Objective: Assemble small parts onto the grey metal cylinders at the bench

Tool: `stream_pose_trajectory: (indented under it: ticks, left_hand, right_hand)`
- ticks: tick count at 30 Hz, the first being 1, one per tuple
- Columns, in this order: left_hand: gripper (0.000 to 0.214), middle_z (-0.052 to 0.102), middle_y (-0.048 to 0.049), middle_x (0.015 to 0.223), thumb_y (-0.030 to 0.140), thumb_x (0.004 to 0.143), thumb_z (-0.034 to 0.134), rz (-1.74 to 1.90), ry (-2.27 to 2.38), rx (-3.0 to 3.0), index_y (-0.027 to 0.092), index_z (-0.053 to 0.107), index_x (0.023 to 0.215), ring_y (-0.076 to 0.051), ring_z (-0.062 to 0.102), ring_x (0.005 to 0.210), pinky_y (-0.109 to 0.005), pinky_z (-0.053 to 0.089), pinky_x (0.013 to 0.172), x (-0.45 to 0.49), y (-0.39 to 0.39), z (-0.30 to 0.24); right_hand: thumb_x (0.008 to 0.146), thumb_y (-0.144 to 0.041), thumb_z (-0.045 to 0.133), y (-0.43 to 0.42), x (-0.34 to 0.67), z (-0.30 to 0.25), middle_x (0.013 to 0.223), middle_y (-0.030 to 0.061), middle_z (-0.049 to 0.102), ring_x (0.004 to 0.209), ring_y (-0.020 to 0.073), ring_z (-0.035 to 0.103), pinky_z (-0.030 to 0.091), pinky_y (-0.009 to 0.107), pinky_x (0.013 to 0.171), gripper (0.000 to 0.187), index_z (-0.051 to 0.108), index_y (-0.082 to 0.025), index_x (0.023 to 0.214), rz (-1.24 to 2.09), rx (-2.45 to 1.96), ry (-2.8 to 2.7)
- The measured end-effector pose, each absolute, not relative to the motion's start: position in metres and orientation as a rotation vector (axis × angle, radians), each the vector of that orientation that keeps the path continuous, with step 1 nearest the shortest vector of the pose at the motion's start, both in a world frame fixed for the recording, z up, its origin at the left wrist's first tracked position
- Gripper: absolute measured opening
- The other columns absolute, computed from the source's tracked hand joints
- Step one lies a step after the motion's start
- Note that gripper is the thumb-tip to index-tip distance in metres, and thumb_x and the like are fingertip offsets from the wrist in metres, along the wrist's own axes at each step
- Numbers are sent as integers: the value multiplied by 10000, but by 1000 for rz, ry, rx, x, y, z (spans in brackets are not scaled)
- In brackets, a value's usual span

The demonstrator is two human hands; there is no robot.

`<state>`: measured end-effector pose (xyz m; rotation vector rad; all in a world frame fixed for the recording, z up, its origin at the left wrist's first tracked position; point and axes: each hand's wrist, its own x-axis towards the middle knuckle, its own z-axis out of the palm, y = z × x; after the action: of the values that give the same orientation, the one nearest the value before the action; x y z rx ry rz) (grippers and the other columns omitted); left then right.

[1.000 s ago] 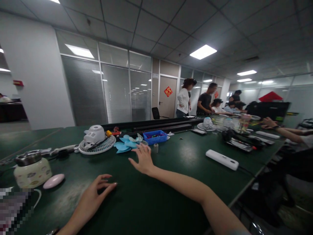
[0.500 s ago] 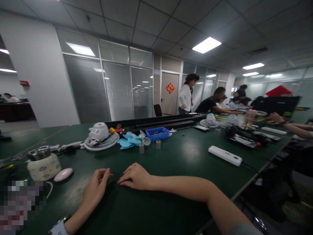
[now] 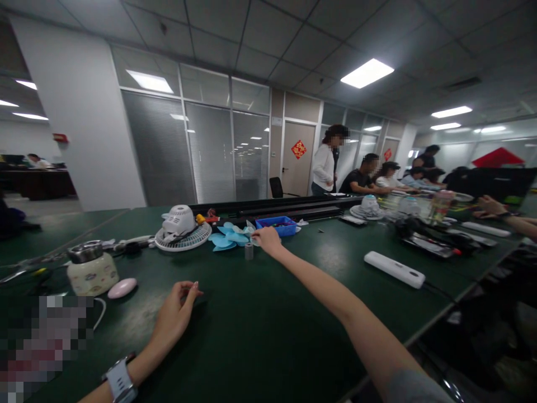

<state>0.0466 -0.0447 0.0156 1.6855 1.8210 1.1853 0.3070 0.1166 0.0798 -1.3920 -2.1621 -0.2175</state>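
My right hand reaches far across the green table, fingers curled together at the edge of a blue fan blade and a clear blade piece. What it pinches I cannot make out. A small grey cylinder stands just left of that wrist. My left hand rests on the table nearer me, fingers loosely curled toward the thumb, with nothing showing in them. A watch is on that wrist.
A white fan motor on its grille lies beyond the blade, beside a blue tray. A lidded jar and pink oval object are at the left, a white power strip at the right. Other people work at the far right.
My right hand has gone from lying by the left hand to stretched out at the fan blade. Of the two grey cylinders, only one still shows. The left hand barely moved.
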Motion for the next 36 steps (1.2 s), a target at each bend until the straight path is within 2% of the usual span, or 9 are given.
stream_pose_trajectory:
  ticks: [3, 7, 16, 22, 36]
  left_hand:
    - [464, 743, -98, 939, 620, 807, 399, 1180, 1825, 1689, 209, 528, 979, -290, 687, 910, -422, 503, 785, 47, -45, 16]
    - [465, 742, -96, 938, 621, 794, 406, 1175, 1819, 1690, 210, 526, 975, -289, 688, 902, -416, 504, 779, 49, -47, 19]
    - [470, 742, -103, 951, 626, 781, 406, 1157, 1805, 1685, 215, 508, 983, -295, 679, 937, -424, 491, 820, 46, -43, 14]
    - [467, 740, -97, 970, 627, 797, 395, 1121, 1840, 1693, 223, 501, 1006, -298, 678, 931, -422, 490, 799, 44, -40, 11]
    - [442, 738, -83, 975, 610, 818, 396, 1089, 1841, 1715, 231, 496, 1020, -280, 679, 928, -393, 491, 784, 42, -39, 10]
  right_hand:
    - [881, -278, 583, 123, 305, 69, 998, 28, 746, 952, 216, 673, 469, 298, 844, 207, 752, -286, 1001, -211, -1417, -2185]
    - [891, -279, 564, 127, 303, 59, 1010, 50, 742, 941, 218, 679, 483, 284, 809, 231, 747, -263, 1030, -201, -1449, -2188]
    - [887, -294, 566, 125, 299, 64, 1020, 46, 740, 965, 205, 673, 477, 270, 847, 223, 744, -253, 1015, -167, -1457, -2227]
    - [924, -300, 506, 115, 297, 66, 1060, 47, 726, 994, 196, 661, 478, 272, 853, 267, 702, -251, 1099, -140, -1472, -2190]
    - [864, -276, 592, 114, 290, 70, 1000, 46, 741, 980, 216, 666, 493, 279, 822, 195, 757, -262, 967, -62, -1439, -2243]
